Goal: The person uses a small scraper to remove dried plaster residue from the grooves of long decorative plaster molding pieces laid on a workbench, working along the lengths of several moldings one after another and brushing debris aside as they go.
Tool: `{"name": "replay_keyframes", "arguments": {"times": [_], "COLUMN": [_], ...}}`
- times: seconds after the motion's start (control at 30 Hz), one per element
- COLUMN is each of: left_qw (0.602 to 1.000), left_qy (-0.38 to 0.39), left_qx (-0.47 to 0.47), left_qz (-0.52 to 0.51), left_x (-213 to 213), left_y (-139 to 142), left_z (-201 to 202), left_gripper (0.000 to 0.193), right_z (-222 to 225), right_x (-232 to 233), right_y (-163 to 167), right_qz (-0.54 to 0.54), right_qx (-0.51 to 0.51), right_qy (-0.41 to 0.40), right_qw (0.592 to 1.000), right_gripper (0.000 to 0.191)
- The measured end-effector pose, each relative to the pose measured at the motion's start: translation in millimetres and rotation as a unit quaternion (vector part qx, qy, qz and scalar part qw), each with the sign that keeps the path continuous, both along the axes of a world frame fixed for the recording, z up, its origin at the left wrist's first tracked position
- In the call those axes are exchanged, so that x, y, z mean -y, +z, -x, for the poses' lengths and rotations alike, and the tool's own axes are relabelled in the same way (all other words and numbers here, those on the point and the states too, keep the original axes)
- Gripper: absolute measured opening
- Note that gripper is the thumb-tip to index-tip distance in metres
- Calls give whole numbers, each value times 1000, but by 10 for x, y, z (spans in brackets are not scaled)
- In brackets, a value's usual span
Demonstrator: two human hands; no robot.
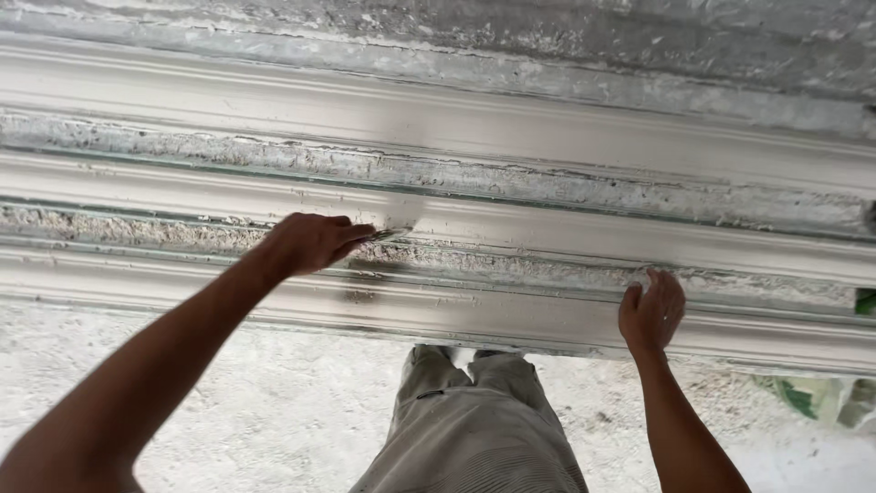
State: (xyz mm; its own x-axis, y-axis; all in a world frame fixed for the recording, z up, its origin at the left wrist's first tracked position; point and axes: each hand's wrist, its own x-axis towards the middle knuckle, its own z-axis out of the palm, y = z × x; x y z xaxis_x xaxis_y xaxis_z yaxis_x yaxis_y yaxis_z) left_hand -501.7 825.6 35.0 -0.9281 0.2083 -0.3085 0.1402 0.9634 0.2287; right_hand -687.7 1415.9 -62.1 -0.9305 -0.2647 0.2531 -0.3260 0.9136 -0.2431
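Long white plaster moulding strips (547, 137) lie side by side across the view, with rough crusted plaster in the gaps between them. My left hand (315, 242) is closed around a small flat tool (394, 222) whose blade, coated in wet white plaster, presses on the middle strip (566, 233). My right hand (651, 310) rests with fingers spread on the nearest strip (456, 315), at its upper edge, holding nothing. My legs in grey trousers (470, 429) stand right below the strips.
Pale, plaster-dusted floor (283, 402) stretches under the strips on both sides of my legs. Something green (865, 301) shows at the right edge, and crumpled pale sheeting (821, 397) lies at the lower right.
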Motion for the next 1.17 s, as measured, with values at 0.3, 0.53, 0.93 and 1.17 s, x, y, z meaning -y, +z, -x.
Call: {"name": "replay_keyframes", "arguments": {"times": [0.3,0.53,0.93,1.17], "left_qw": [971,949,964,972], "left_qy": [-132,-194,-221,-188], "left_qx": [152,165,83,79], "left_qz": [129,188,126,116], "left_x": [349,201,197,752], "left_y": [258,218,-116,51], "left_z": [437,678,541,207], "left_gripper": [44,36,48,55], "right_z": [16,-1,13,-17], "right_x": [50,31,72,164], "right_y": [-9,-20,41,80], "right_qz": [0,0,-14,-14], "right_qx": [53,26,-1,11], "right_qy": [-47,-38,-39,-53], "right_qw": [997,999,999,998], "right_gripper": [43,43,39,45]}}
